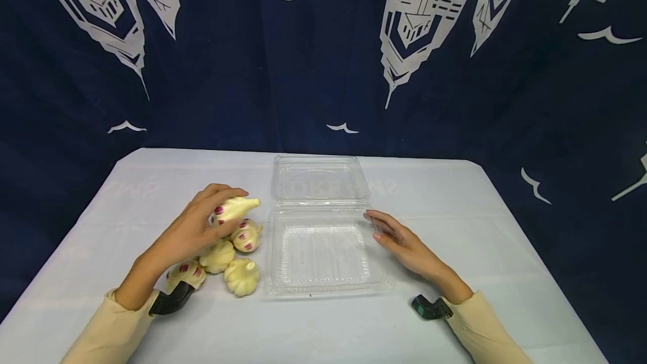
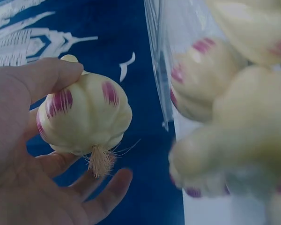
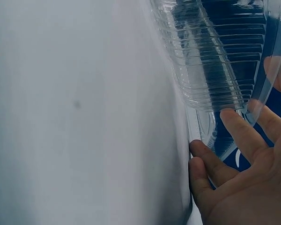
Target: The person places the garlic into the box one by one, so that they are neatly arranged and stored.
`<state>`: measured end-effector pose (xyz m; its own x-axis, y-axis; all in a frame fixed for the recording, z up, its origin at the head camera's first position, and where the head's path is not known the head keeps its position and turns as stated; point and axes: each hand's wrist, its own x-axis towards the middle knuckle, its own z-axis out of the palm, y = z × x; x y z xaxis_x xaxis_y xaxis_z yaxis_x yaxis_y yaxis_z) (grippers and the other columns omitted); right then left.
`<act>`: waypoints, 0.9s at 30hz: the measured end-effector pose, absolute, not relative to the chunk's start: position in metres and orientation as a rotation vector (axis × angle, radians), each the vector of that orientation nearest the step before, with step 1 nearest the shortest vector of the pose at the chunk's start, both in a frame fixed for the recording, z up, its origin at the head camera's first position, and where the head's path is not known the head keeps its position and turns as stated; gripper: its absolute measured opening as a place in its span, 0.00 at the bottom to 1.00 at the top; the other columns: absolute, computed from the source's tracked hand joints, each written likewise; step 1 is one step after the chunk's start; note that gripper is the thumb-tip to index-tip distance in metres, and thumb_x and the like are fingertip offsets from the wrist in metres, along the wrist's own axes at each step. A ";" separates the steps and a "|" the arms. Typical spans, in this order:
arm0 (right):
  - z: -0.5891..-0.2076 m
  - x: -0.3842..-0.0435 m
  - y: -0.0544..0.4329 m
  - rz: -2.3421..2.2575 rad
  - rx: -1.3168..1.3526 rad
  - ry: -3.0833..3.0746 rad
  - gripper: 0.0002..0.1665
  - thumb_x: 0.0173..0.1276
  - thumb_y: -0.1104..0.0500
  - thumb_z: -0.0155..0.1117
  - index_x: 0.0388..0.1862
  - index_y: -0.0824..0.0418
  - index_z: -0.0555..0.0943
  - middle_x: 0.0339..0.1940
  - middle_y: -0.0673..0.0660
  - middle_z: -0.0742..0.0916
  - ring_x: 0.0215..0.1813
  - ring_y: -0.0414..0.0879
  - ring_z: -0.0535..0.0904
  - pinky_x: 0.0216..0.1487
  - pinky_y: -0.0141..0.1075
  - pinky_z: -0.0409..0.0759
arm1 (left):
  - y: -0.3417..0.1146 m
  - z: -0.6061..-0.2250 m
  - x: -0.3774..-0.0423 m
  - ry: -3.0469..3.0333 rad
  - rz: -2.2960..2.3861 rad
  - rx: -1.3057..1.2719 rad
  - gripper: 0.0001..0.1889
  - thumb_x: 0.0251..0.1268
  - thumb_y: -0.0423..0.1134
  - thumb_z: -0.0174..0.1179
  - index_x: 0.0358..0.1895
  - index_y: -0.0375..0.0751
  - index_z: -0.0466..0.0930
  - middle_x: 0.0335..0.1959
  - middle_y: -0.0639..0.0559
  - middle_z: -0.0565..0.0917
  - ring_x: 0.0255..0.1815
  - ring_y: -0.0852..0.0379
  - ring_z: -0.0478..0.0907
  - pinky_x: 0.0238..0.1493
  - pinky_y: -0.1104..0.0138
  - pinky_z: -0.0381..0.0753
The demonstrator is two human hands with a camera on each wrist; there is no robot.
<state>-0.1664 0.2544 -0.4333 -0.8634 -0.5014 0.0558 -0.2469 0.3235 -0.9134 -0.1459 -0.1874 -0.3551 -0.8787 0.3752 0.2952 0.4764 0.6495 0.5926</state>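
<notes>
My left hand (image 1: 199,221) grips a garlic bulb (image 1: 233,209), pale with purple streaks, above the other bulbs. Seen in the left wrist view, the thumb lies over this bulb's neck and its tuft of roots (image 2: 100,161) points toward the fingertips. A clear plastic clamshell container (image 1: 323,291) lies with its lid (image 1: 320,164) folded back, away from me. At the container's right side, my right hand (image 1: 411,249) holds the rim lightly between thumb and fingers. Through the clear wall, part of the right fingers (image 3: 246,131) shows.
Several garlic bulbs (image 1: 241,277) sit in a group left of the container, one (image 1: 186,275) partly behind the left wrist. A white cloth (image 1: 429,184) covers the table. Behind it hangs a dark blue curtain (image 1: 313,72) with white prints.
</notes>
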 end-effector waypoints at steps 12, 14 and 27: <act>-0.431 -0.165 0.255 -1.543 -0.665 2.375 0.33 0.80 0.55 0.53 0.79 0.56 0.59 0.79 0.57 0.66 0.80 0.57 0.58 0.65 0.19 0.66 | -0.143 -0.342 -0.155 -2.705 -1.082 -0.830 0.23 0.66 0.38 0.67 0.63 0.48 0.75 0.63 0.51 0.77 0.51 0.53 0.71 0.52 0.55 0.70; -0.431 -0.165 0.255 -1.553 -0.664 2.366 0.32 0.80 0.55 0.53 0.79 0.55 0.59 0.79 0.57 0.66 0.80 0.57 0.58 0.65 0.19 0.66 | -0.134 -0.341 -0.157 -2.711 -1.101 -0.853 0.23 0.65 0.37 0.68 0.63 0.48 0.75 0.62 0.51 0.77 0.46 0.55 0.70 0.48 0.56 0.72; -0.434 -0.166 0.255 -1.574 -0.660 2.357 0.33 0.80 0.56 0.54 0.79 0.56 0.59 0.79 0.57 0.66 0.80 0.57 0.58 0.65 0.19 0.66 | -0.079 -0.343 -0.172 -2.805 -0.973 -1.019 0.22 0.68 0.39 0.66 0.63 0.49 0.75 0.60 0.51 0.71 0.41 0.56 0.77 0.43 0.62 0.78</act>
<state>-0.1658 0.2550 -0.4341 -0.8718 -0.4866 0.0561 -0.2384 0.3215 -0.9164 -0.1721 -0.0786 -0.3429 -0.7892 0.5795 0.2033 0.5809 0.5969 0.5535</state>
